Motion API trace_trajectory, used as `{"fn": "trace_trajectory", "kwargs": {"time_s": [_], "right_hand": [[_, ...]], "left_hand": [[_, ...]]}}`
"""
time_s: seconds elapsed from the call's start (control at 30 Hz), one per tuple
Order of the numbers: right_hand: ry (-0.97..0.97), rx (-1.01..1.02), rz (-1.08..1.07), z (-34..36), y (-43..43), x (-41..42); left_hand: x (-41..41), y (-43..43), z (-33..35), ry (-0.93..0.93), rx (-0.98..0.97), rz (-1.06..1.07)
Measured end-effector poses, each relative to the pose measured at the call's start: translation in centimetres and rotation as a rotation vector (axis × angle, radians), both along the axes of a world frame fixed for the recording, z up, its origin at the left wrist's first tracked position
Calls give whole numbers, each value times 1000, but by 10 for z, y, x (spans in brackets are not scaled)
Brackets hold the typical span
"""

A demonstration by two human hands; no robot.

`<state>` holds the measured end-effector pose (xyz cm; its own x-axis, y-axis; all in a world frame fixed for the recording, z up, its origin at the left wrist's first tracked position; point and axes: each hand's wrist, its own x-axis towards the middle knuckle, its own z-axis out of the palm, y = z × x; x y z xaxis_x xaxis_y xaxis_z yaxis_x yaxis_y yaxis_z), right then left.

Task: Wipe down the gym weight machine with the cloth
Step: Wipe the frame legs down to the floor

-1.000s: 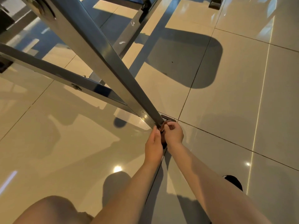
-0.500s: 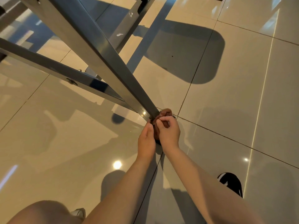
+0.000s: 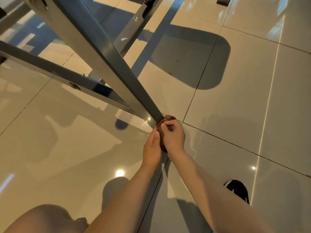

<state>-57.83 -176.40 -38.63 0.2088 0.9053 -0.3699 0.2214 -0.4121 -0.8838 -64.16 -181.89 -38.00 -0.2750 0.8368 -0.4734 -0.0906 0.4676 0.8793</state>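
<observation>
At the left of the frame, a lower grey steel cross bar point(image 3: 50, 71) of the weight machine is seen running toward the centre. There it is met by the long slanted grey square-section metal bar point(image 3: 109, 64), which comes down from the upper left to the glossy beige tiled floor point(image 3: 235, 115). Just right of centre, at the foot of that slanted bar, the left hand point(image 3: 152, 147) is laid against the near side with the thumb uppermost. Its fingers are hidden, so it cannot be told whether anything is gripped by them. The brown bunched cloth point(image 3: 169, 118) is bundled round the bar's foot between the two hands and is gripped by the curled fingers of the right hand point(image 3: 175, 137). The foot and its joint are judged to be the part being wiped. The step is likely best done if the cloth is wrapped fully round the bar, pressed onto every face and worked into the corner, where dust is probably gathered, while the frame is steadied from the left. A black shoe point(image 3: 239, 189) is seen at the lower right.
</observation>
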Motion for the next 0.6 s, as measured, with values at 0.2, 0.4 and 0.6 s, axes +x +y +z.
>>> {"fn": "trace_trajectory", "kwargs": {"time_s": [0.2, 0.4, 0.6], "right_hand": [[-41, -73, -65, -27, -11, 7], [-32, -219, -108, -31, -3, 14], [1, 72, -37, -14, -15, -2]], "left_hand": [[0, -2, -7, 3, -29, 8], [8, 3, -10, 24, -75, 13], [7, 3, -6, 20, -58, 54]]}}
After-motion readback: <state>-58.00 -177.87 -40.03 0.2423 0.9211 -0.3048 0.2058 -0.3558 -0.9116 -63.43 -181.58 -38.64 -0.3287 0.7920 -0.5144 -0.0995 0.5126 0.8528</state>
